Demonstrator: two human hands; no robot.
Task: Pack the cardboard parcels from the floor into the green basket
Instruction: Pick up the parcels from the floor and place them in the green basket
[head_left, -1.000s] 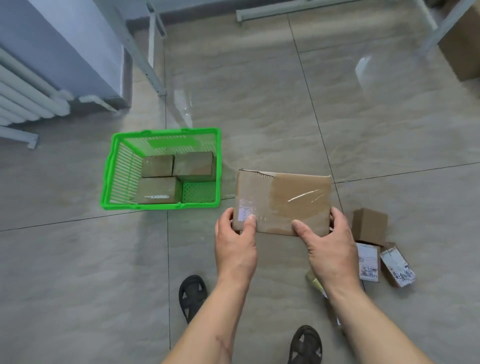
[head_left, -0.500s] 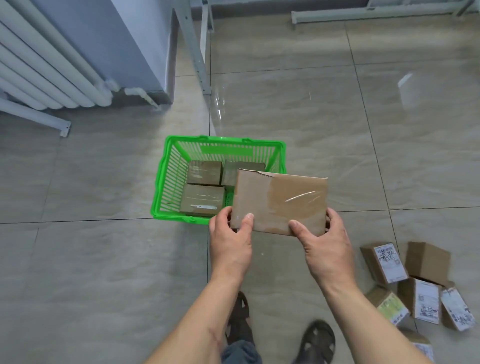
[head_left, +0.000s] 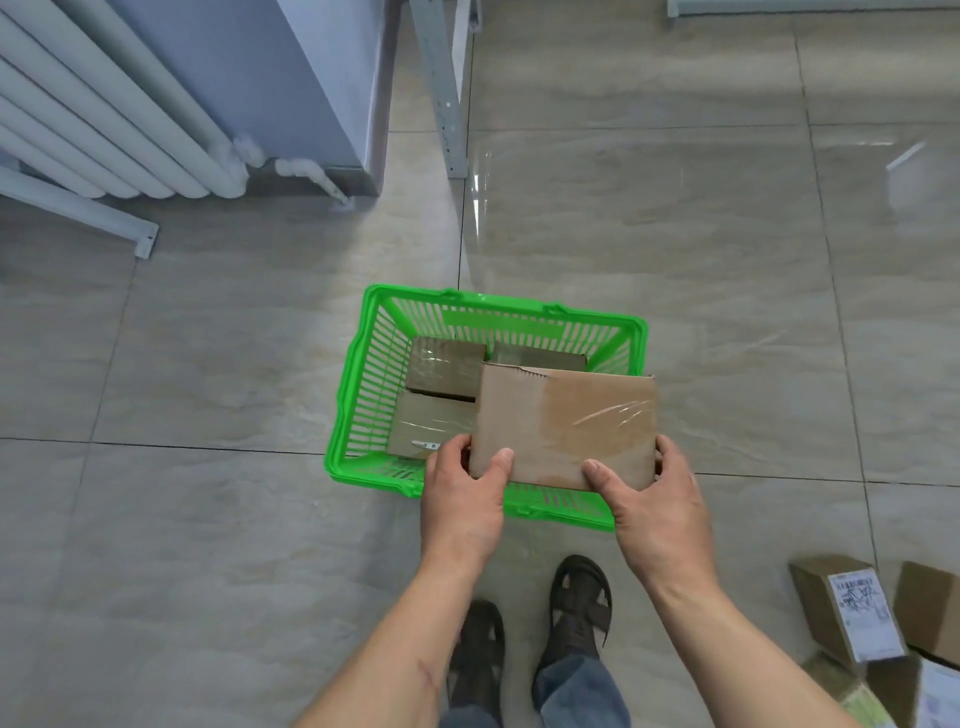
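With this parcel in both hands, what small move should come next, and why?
Probably lower the parcel into the basket's right side. Both the left hand and the right hand hold it above the basket, and three boxes fill the left and back.

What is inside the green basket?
Three brown parcels lie in the green basket. The big parcel held by both hands hides its right part.

parcel over basket, pkgs right

Matt cardboard parcel, glossy tape across it; slotted green plastic basket; polished, reflective floor tiles.
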